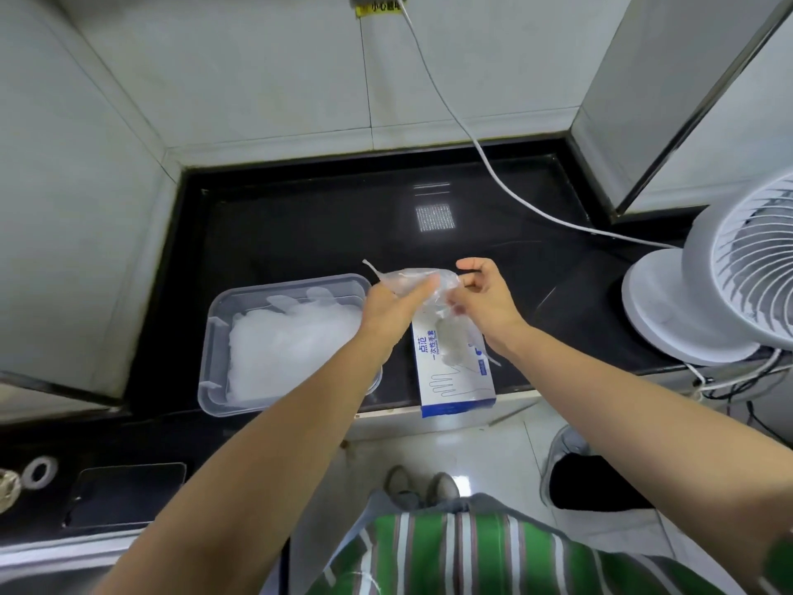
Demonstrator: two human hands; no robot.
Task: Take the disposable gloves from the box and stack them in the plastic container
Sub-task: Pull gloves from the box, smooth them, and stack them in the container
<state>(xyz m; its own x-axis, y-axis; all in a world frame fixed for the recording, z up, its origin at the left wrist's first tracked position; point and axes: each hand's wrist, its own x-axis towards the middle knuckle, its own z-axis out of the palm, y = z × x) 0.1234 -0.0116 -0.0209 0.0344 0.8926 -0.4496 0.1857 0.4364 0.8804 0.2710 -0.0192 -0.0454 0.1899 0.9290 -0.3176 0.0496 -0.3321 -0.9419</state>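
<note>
Grips a clear disposable glove (407, 277) in the left hand (388, 309): thumb laid along the top of the crumpled film, other fingers curled underneath and mostly hidden. Pinches the other end of the same glove with the right hand (482, 300): thumb and lower fingers closed on the film, index finger (467, 264) lifted in a loose hook and touching nothing. Holds both hands close together, raised above the black counter (300, 225), over the far end of the glove box (457, 386).

Below the hands, on top of the box: more crinkled clear film (450, 345). Cannot tell whether it is the tail of the held glove or another one coming out of the box.

Lying flat, white and blue, near end of the box jutting past the counter's front edge. Just beside it on the left: the plastic container (223, 337), clear, with rounded corners, its near right corner crossed by the left forearm. Inside it, a whitish pile of stacked gloves (279, 345) filling most of the floor.

At the right end of the counter: a white fan (729, 272), with a white cable (472, 143) running down from the tiled wall towards it. At the bottom edge: a green striped shirt (472, 551).
</note>
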